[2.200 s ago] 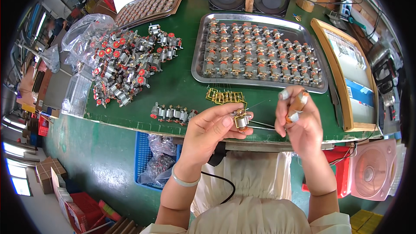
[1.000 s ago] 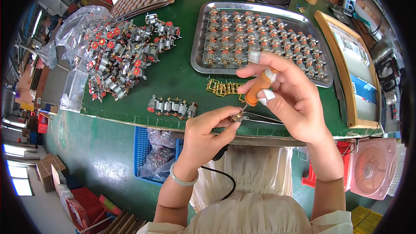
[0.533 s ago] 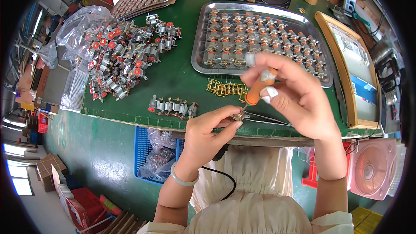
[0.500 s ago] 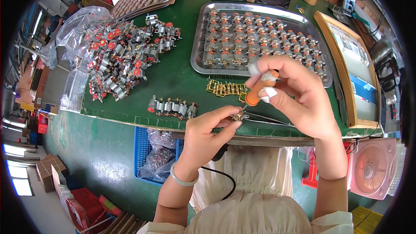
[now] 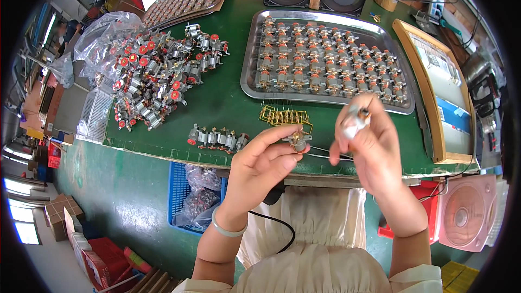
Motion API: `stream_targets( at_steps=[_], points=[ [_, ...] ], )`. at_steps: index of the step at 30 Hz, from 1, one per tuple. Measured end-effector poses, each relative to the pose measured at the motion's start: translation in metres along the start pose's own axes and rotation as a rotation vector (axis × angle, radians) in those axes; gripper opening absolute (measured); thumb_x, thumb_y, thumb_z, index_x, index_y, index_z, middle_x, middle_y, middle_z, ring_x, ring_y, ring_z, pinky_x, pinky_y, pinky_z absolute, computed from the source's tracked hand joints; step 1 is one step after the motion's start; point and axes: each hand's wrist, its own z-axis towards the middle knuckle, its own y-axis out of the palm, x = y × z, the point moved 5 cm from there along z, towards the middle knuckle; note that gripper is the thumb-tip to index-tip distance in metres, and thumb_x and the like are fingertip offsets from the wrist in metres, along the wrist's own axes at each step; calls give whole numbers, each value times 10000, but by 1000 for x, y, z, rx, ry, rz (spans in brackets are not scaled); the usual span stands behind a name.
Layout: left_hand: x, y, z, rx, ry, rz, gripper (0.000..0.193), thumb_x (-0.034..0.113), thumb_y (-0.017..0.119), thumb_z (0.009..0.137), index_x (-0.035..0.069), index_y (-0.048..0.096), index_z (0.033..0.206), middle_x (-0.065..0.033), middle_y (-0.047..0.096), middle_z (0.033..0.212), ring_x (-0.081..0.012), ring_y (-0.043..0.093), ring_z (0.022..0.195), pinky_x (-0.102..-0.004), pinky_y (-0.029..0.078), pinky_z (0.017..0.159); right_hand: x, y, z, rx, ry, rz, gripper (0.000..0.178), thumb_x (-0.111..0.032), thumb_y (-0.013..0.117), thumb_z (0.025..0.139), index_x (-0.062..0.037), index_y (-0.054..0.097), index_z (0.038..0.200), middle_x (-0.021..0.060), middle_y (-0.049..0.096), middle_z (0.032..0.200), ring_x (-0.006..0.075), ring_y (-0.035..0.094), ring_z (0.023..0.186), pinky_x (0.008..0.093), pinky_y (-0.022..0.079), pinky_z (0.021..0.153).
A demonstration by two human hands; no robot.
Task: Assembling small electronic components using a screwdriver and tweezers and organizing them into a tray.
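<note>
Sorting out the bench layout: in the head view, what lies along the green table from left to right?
Clear plastic bag → pile of red-capped motors → metal tray of motor parts → wooden-framed board.

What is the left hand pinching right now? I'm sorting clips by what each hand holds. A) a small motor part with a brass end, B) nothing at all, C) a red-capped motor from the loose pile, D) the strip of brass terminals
A: the left hand pinches a small motor part with a brass end between thumb and fingertips, above the table's near edge, while the strip of brass terminals lies apart on the green mat.
</note>
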Motion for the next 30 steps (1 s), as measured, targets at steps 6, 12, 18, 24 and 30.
stream_targets(
  at_steps=[6, 12, 18, 24, 30],
  points=[
    [-11, 1, 4, -87, -220, -188, 299, 146, 480, 904, -40, 504, 1137, -142, 599, 967, -267, 634, 831, -320, 544, 737, 25, -8, -16, 7, 309, -101, 206, -69, 586, 827, 26, 499, 988, -8, 517, 673, 26, 423, 485, 181, 366, 420],
    [-10, 10, 3, -136, -274, -280, 289, 139, 476, 906, -38, 509, 1131, -154, 606, 935, -272, 641, 810, -312, 553, 706, 28, -7, -13, 99, 200, 111, 180, -68, 580, 827, 41, 535, 964, 6, 524, 671, 32, 407, 498, 203, 372, 414],
    [-11, 12, 4, -161, -272, -287, 293, 145, 476, 906, -41, 509, 1130, -156, 608, 939, -269, 641, 811, -306, 554, 701, 27, -4, -15, 81, 140, 72, 138, -41, 561, 834, 36, 544, 947, 27, 552, 707, 37, 414, 502, 206, 374, 415],
    [-7, 15, 3, -166, -284, -302, 289, 134, 474, 906, -47, 507, 1129, -155, 603, 942, -267, 640, 815, -307, 554, 707, 28, -11, -18, 113, 125, 89, 163, -58, 574, 828, 36, 541, 958, 25, 547, 704, 42, 414, 502, 204, 374, 416],
    [-9, 12, 4, -116, -285, -337, 240, 131, 494, 897, -46, 495, 1059, -120, 595, 899, -249, 638, 805, -310, 555, 698, 28, -8, -27, 23, 253, -6, 253, -87, 584, 821, 39, 504, 1026, -11, 498, 663, 29, 417, 497, 192, 350, 425]
  ],
)
